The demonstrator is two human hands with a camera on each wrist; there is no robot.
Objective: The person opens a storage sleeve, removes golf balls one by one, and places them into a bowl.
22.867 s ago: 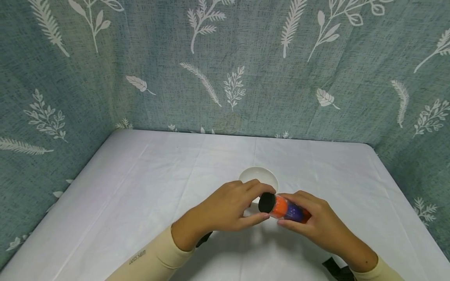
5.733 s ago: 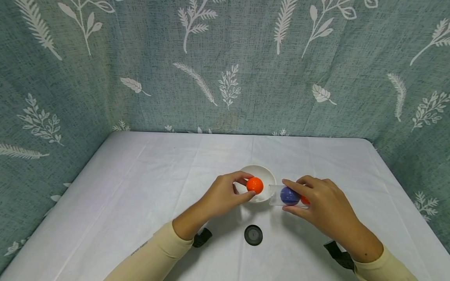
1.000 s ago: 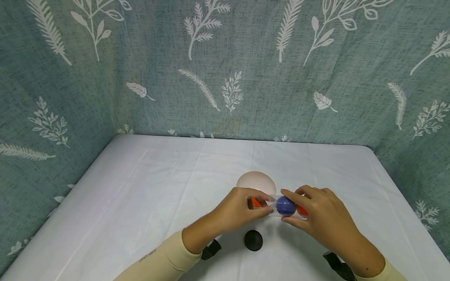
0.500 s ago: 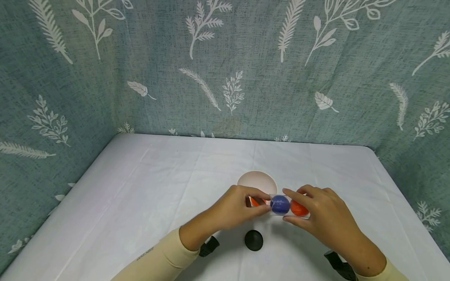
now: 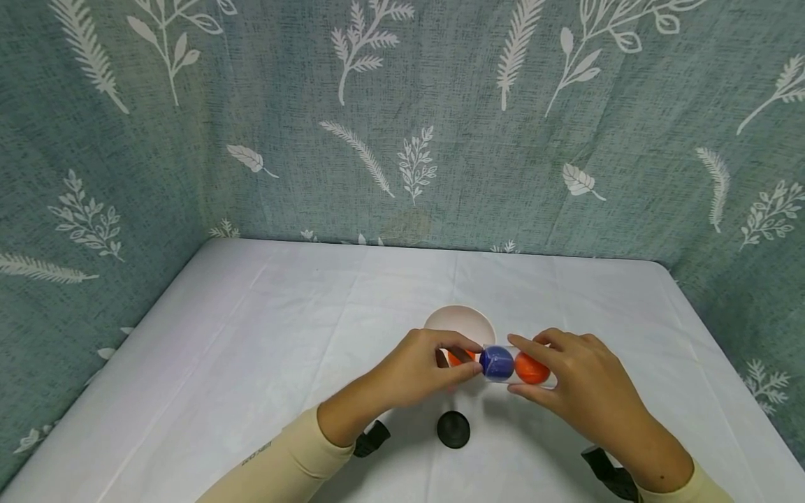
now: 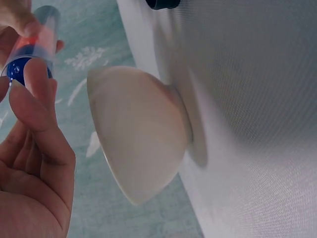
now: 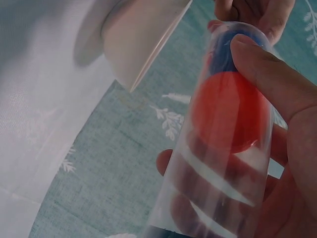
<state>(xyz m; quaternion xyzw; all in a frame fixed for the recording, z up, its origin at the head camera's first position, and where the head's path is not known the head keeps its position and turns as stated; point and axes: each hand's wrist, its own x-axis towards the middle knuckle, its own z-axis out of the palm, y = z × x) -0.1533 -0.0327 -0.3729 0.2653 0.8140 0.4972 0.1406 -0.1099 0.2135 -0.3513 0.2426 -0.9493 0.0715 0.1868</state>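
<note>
One orange ball point(image 5: 462, 358) lies in the bowl point(image 5: 459, 320), cap point(image 5: 453, 429) off before it; my right hand point(image 5: 581, 381) grips the tube point(image 7: 218, 171) with two left, my left hand point(image 5: 424, 367) pinching the blue ball point(image 5: 499, 363).

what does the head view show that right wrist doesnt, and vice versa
Only the head view: the black lid on the table, beige sleeves.
Only the right wrist view: the dark end of the clear tube.
Both: that tube, the blue ball at its mouth, the orange ball, the white bowl, the table, left hand and right hand.
</note>
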